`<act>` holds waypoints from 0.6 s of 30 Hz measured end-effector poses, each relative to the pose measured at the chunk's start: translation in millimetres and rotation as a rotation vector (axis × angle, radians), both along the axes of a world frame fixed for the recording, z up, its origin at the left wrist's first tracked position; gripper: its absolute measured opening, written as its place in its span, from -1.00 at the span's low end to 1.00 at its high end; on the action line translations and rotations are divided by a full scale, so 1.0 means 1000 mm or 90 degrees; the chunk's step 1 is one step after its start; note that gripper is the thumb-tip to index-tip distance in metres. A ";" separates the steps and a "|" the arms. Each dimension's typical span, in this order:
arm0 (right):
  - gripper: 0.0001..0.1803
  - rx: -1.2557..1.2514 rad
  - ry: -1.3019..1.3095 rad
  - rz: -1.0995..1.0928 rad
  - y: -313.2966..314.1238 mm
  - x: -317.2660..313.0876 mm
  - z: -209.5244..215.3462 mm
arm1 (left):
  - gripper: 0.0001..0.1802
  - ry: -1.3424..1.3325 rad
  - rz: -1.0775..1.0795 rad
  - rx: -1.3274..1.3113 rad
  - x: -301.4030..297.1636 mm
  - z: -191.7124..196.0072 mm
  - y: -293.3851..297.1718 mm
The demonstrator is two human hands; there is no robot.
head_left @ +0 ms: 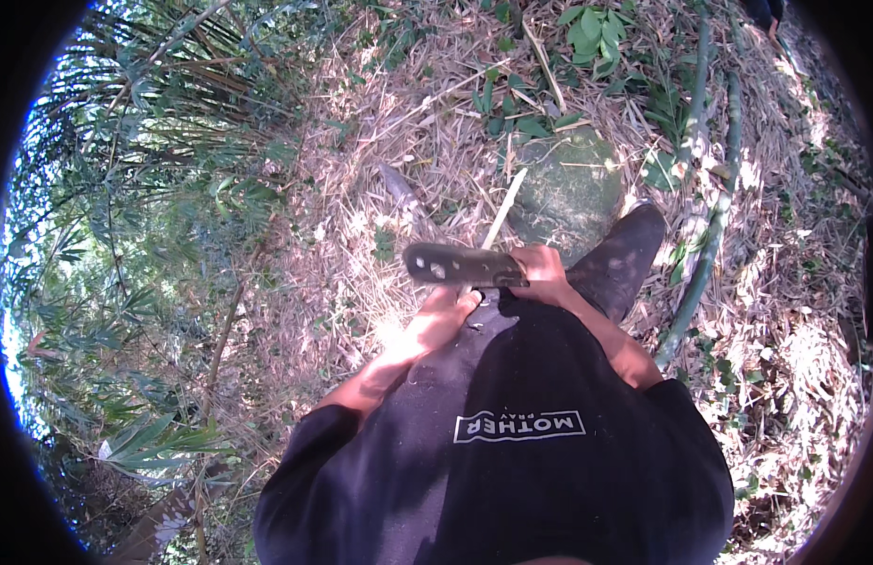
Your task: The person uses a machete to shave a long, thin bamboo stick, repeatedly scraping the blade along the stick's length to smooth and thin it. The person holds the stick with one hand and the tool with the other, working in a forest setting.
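Dry leaves (pixel 352 254) and pale straw-like litter cover the ground, mottled with sun and shade, while dense green bushes (pixel 163 188) fill the left side. Near the middle, the person's right hand (pixel 542 270) has its fingers clenched around one end of a knife (pixel 455 265); the handle is mostly hidden in the grip. Its broad dark blade, rounded at the far end and flecked with light spots, points left and lies crosswise in front of the body. Left hand (pixel 438 318) fingers are curled on the near end of a pale strip (pixel 504 209), with the thumb on the side toward the body. From there the strip passes beneath the blade and slants away up and to the right, ending over the edge of a rounded green stone (pixel 573 193). Just right of the stone is a dark boot (pixel 634 235). Farther right, green poles (pixel 714 235) run lengthwise over the litter. Broad leaves (pixel 597 36) grow beyond the stone. Another person's hand (pixel 774 30) shows at the upper right; its grip cannot be told. White print (pixel 519 427) marks the wearer's black shirt (pixel 559 490).
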State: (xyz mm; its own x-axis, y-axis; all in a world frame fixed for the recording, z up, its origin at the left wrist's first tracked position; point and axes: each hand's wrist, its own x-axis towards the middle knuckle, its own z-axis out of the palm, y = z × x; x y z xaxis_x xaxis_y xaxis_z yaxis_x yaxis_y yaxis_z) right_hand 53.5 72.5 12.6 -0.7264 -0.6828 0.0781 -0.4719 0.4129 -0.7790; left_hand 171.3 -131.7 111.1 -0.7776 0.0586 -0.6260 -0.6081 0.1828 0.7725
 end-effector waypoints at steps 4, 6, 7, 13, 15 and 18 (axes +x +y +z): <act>-0.64 0.197 -0.135 -0.250 0.016 -0.033 -0.032 | -0.52 -0.051 -0.031 -0.040 0.013 0.007 -0.005; -0.64 0.195 -0.106 -0.237 0.024 -0.038 -0.031 | -0.54 -0.008 -0.019 -0.041 0.024 -0.010 -0.008; -0.64 0.192 -0.091 -0.233 0.024 -0.039 -0.029 | -0.54 0.025 -0.022 -0.045 0.026 -0.014 -0.010; -0.56 0.132 -0.059 -0.168 0.001 -0.033 -0.011 | -0.52 -0.031 -0.051 -0.058 0.013 -0.006 -0.007; -0.56 0.277 -0.186 -0.316 -0.004 -0.068 -0.032 | -0.54 0.007 -0.083 -0.046 0.037 -0.024 -0.021; -0.63 0.317 -0.181 -0.375 0.071 -0.145 -0.150 | -0.56 0.013 -0.076 -0.082 -0.002 0.049 -0.005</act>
State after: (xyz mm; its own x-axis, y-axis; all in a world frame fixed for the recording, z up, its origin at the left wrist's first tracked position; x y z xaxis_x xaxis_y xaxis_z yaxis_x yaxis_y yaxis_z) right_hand -91.6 143.3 -137.5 -0.9230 -0.0902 -0.3740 0.1170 0.8603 -0.4962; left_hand 169.6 -136.3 160.5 -0.7826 0.0723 -0.6183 -0.5603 0.3509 0.7503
